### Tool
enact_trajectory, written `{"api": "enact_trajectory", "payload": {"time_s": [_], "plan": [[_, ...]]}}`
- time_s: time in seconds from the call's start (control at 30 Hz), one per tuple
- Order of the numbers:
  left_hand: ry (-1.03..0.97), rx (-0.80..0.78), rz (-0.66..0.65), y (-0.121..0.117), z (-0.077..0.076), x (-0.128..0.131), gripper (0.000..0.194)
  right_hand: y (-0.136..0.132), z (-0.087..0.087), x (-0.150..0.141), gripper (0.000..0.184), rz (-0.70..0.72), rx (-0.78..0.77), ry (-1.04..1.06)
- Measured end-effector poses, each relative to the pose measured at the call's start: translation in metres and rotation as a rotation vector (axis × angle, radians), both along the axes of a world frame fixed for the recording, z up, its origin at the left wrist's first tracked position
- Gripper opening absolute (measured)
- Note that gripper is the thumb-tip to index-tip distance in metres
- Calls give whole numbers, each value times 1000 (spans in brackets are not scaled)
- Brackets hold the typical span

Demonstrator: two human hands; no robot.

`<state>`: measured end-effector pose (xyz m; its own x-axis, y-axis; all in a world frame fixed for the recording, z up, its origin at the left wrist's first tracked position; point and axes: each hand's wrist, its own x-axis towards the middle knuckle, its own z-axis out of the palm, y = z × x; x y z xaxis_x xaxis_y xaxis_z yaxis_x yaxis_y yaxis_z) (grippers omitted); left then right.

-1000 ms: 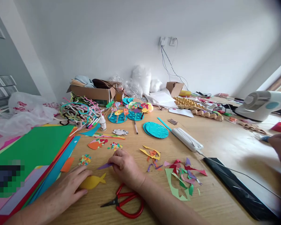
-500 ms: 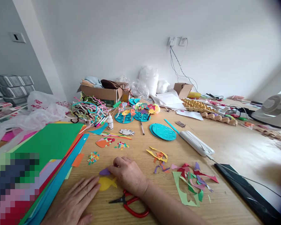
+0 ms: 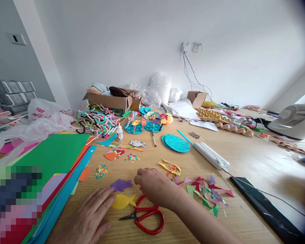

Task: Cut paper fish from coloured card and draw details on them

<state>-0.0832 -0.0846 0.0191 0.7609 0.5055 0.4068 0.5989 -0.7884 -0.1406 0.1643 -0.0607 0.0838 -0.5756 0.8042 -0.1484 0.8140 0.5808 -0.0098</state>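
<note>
My left hand [image 3: 90, 213] lies flat on the wooden table, fingers stretched out. Its fingertips touch the left ends of a purple paper fish [image 3: 121, 185] and a yellow paper fish [image 3: 122, 201], one above the other. To their right, my right hand [image 3: 155, 186] hovers over the table with its fingers curled in; whatever they hold, if anything, is hidden. Below it lie red-handled scissors [image 3: 148, 217], blades pointing left and partly under the hand. An orange paper fish [image 3: 112, 155] with red pieces sits farther back, near small piles of coloured paper dots [image 3: 101, 171].
Coloured paper sheets [image 3: 53, 152] are stacked at left. Paper scraps [image 3: 210, 193] lie at right, near a white power strip [image 3: 210, 155] and a black glossy panel [image 3: 264, 206]. Behind are blue discs [image 3: 178, 143], a glue bottle [image 3: 119, 132] and pipe cleaners [image 3: 99, 117].
My right hand has moved right, away from the purple fish, which now shows whole. Both fish sit slightly farther right, and my left fingers now reach the purple one as well.
</note>
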Motion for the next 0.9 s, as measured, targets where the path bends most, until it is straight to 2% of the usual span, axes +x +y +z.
{"api": "enact_trajectory", "payload": {"time_s": [0.1,0.27,0.37,0.5,0.57,0.67,0.73,0.77,0.9], "plan": [[31,-39,-1,4,0,1,80,-22,5,3,14,7,-49,-58],[10,-132,-17,7,-11,-1,78,-54,-2,3,18,-117,1,7],[-13,-183,13,9,-13,-3,68,-57,-7,3,20,-140,-59,-32],[7,-250,120,16,-8,2,46,-55,-12,1,15,-169,-121,-4],[17,-282,161,24,-5,6,47,-55,-12,2,13,-172,-126,7],[25,-336,152,37,1,13,49,-59,-10,9,16,-194,-119,34],[41,-374,117,44,7,19,47,-59,-6,19,25,-273,-85,101],[53,-388,99,46,10,21,46,-58,-4,25,29,-364,-38,126],[101,-429,87,49,19,31,47,-39,2,51,24,-634,5,110]]}}
